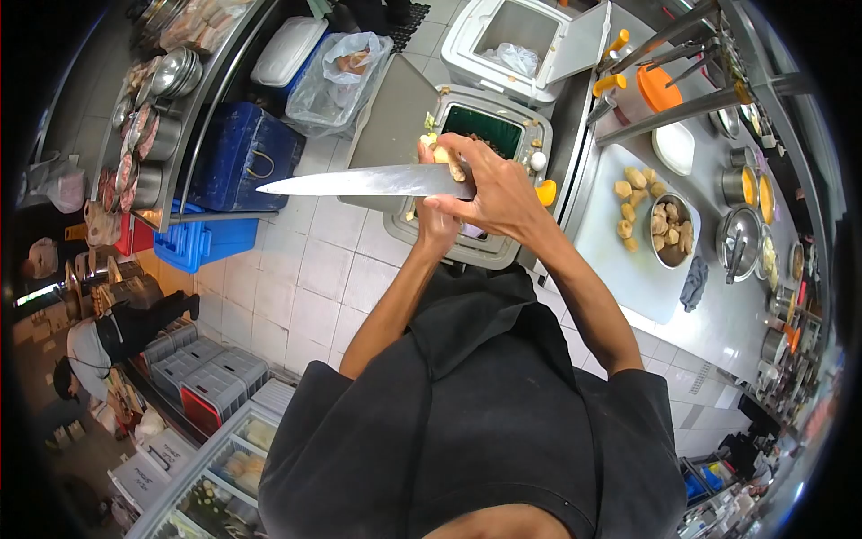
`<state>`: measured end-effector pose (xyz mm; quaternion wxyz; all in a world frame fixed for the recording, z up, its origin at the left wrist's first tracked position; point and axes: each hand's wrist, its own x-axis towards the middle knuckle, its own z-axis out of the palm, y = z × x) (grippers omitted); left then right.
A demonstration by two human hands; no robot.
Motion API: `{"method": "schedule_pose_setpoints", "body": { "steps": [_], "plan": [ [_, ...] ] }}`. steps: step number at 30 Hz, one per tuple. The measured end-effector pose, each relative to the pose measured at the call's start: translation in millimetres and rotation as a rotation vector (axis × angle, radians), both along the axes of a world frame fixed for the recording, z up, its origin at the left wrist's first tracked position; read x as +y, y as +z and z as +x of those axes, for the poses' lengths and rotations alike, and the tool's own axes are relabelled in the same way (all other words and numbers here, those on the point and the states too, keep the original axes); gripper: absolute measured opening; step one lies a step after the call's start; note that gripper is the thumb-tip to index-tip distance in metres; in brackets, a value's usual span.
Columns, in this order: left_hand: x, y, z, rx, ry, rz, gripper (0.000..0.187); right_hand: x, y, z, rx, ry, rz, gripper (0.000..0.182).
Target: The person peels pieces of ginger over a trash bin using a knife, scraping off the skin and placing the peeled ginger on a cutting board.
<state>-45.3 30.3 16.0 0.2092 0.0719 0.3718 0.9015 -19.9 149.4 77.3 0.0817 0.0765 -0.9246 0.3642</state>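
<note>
My right hand [505,193] is closed around the handle of a large kitchen knife [359,182], its wide blade pointing left. Behind the blade, my left hand [437,228] grips a pale yellow, partly peeled root vegetable [441,154]; brown skin shows on its lower right side. The blade hides part of the left fingers. Both hands are above an open waste bin [503,255] with a green inside and scraps on its rim. To the right, a white cutting board [600,260] bears several pale yellow pieces [627,208] and a metal bowl [680,264] of browner pieces.
A grey lid [382,135] stands open left of the bin. Beyond it are a white bin [489,74] and a bagged bin [328,108]. Blue containers [242,157] stand left. A steel counter [709,314] with bowls runs along the right. Another person [94,346] is at far left.
</note>
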Motion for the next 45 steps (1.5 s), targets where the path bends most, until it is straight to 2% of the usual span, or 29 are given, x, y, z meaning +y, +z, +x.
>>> {"method": "schedule_pose_setpoints", "body": {
  "steps": [3, 5, 6, 8, 10, 12, 13, 14, 16, 18, 20, 21, 23, 24, 25, 27, 28, 33, 35, 36, 37, 38, 40, 41, 44, 45],
  "plan": [
    [-2.3, -0.4, 8.7, -0.069, 0.054, -0.016, 0.058, -1.6, 0.4, 2.2, -0.024, 0.008, 0.003, 0.078],
    [-6.7, -8.2, 11.0, 0.189, 0.140, -0.362, 0.058, -2.5, 6.9, 4.8, -0.087, 0.013, -0.010, 0.077],
    [-9.2, -6.6, 9.0, 0.189, 0.141, -0.362, 0.058, -2.8, 9.5, 4.8, -0.149, 0.020, -0.023, 0.076],
    [-14.4, -2.4, 5.3, 0.224, 0.089, -0.621, 0.058, -4.2, 5.8, 5.5, -0.127, 0.027, -0.043, 0.074],
    [-14.2, -7.0, 3.3, 0.160, 0.091, -0.523, 0.058, -5.8, 1.0, 4.7, -0.103, 0.032, -0.063, 0.072],
    [-9.1, -8.5, 2.9, 0.096, 0.089, -0.425, 0.057, -7.5, -3.1, 2.8, 0.035, 0.019, -0.101, 0.069],
    [-0.1, -8.3, 5.2, 0.262, 0.276, -0.543, 0.046, -6.4, -5.4, 0.6, 0.035, 0.018, -0.101, 0.069],
    [4.7, -8.6, 6.7, 0.427, 0.465, -0.659, 0.047, -5.2, -8.0, -1.7, 0.085, 0.039, -0.119, 0.066],
    [5.5, -15.9, 3.9, 0.502, 0.496, -0.674, 0.045, -4.1, -7.9, -1.8, 0.135, 0.060, -0.138, 0.064],
    [1.6, -16.8, 5.7, 0.577, 0.527, -0.687, 0.043, -2.0, -4.3, 1.0, -0.015, 0.054, -0.058, 0.059],
    [-10.4, -10.0, 10.0, 0.021, 0.093, -0.413, 0.045, 1.5, -11.5, -4.8, -0.033, 0.028, -0.066, 0.058],
    [-7.4, -1.5, 9.6, 0.022, 0.094, -0.413, 0.045, 2.9, -14.1, -6.4, -0.051, 0.000, -0.075, 0.057],
    [0.5, 17.0, 8.0, -0.308, 0.252, -0.325, 0.049, 5.3, -1.1, -7.3, -0.152, -0.021, -0.174, 0.059],
    [-10.3, 18.7, 2.6, -0.176, 0.101, -0.296, 0.054, 7.1, 3.4, -7.7, -0.255, -0.042, -0.273, 0.061],
    [-13.6, 20.6, 2.5, -0.176, 0.107, -0.295, 0.054, 9.1, 2.9, -7.9, -0.255, -0.036, -0.271, 0.061],
    [-19.1, 27.5, 3.0, -0.247, -0.019, -0.178, 0.056, 15.4, -0.6, -11.5, -0.258, -0.291, -0.174, 0.066],
    [-20.5, 27.2, 2.8, -0.289, -0.044, -0.150, 0.059, 19.7, -2.9, -12.9, -0.263, -0.328, -0.192, 0.068],
    [-23.8, 17.1, -0.4, -0.331, -0.115, -0.066, 0.057, 32.8, -4.0, -9.1, -0.208, -0.369, -0.064, 0.057],
    [-23.6, 12.0, 2.2, -0.424, -0.117, -0.062, 0.055, 35.1, 2.0, -4.5, -0.307, -0.340, 0.016, 0.051],
    [-24.0, 5.7, 0.0, -0.466, -0.113, -0.062, 0.054, 39.8, -12.8, -1.2, -0.203, -0.327, 0.012, 0.047],
    [-23.0, 7.7, 3.3, -0.419, -0.085, -0.107, 0.055, 44.3, -27.7, -0.7, -0.086, -0.290, -0.008, 0.043],
    [-24.4, -0.4, 4.1, -0.408, -0.111, -0.083, 0.058, 43.0, -24.4, 1.9, -0.146, -0.275, -0.063, 0.038],
    [-18.3, -5.7, 6.2, -0.325, 0.004, -0.314, 0.065, 46.8, -35.6, 1.4, -0.173, -0.286, -0.081, 0.041],
    [-19.3, -21.4, 4.0, -0.267, -0.011, -0.351, 0.063, 45.5, -30.4, 2.5, -0.231, -0.273, -0.039, 0.045],
    [-27.3, -10.4, 9.2, -0.056, 0.068, -0.539, 0.050, 45.2, -25.2, 2.9, -0.315, -0.254, 0.016, 0.048],
    [-32.0, -7.2, 8.2, -0.033, 0.042, -0.523, 0.046, 41.3, -18.4, 3.8, -0.385, -0.279, -0.095, 0.048]
  ]
}}
